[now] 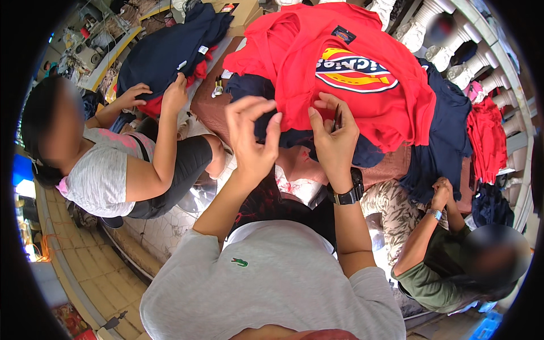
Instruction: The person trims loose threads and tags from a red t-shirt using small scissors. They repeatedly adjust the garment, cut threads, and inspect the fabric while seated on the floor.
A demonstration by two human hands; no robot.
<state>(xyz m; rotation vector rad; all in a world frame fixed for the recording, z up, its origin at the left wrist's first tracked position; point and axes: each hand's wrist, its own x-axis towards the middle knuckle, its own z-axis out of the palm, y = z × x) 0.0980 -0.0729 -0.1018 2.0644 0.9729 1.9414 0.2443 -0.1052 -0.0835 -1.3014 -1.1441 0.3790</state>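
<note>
Fingers of the right hand (334, 139) pinch a small dark tool, likely thread snips (338, 118), held nearly upright, its long axis running up and down with the tip toward the red shirt (340, 62) just above it. A black watch (347, 195) sits on that wrist. The left hand (252, 136) is raised beside it, fingers loosely curled and spread, thumb and fingertips at the lower hem of the red shirt; whether it truly grips the cloth I cannot tell. The red shirt lies spread on top of a pile, its printed back facing up, collar end away from the person and hem toward the hands. Under it are dark blue garments (442, 130) over a brown cloth-covered table (209, 102). At left, a seated person in a grey top presses both hands (170, 93) on another dark blue garment (170, 48). At lower right, a person in a green shirt (436, 272) holds both hands together near the blue cloth. More red clothing (487, 139) hangs at far right beside white balusters (470, 59).
</note>
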